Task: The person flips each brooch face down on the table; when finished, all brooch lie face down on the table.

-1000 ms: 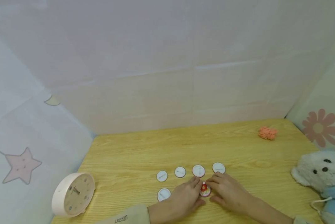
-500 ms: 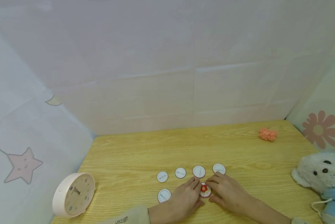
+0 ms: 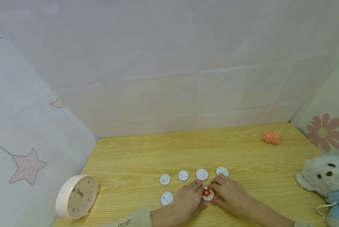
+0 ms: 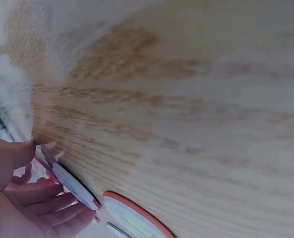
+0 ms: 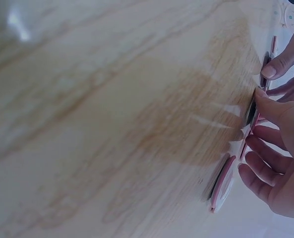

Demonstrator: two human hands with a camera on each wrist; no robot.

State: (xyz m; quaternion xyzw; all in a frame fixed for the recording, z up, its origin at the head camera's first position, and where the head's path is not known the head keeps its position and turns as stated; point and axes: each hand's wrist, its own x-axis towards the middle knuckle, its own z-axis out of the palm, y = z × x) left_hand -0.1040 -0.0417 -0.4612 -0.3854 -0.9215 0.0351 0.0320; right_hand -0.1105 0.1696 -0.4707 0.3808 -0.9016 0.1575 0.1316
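A round pin-back badge (image 3: 207, 194) with a red flower on its face lies face up between both hands. My left hand (image 3: 186, 199) holds its left edge with bent fingers, the thumb nearer me. From the other side, my right hand (image 3: 234, 194) has thumb and fingertips around the right edge. In the right wrist view, the fingers (image 5: 265, 148) of that hand curl at table level beside thin badge rims. Face-down badges with white backs and pins surround the hands; one (image 3: 202, 174) is just beyond the left fingertips, another (image 3: 221, 171) partly behind the right hand.
More face-down badges lie left, including one (image 3: 167, 198) beside the left wrist and another (image 3: 165, 179) farther back. A round clock (image 3: 78, 197) stands at the table's left edge. Coral yarn (image 3: 271, 137) lies at back right; a white plush bear (image 3: 325, 176) sits at right.
The head view has shifted slightly. Both hands stay around the flower badge, with almost no movement, and the other badges keep their places.
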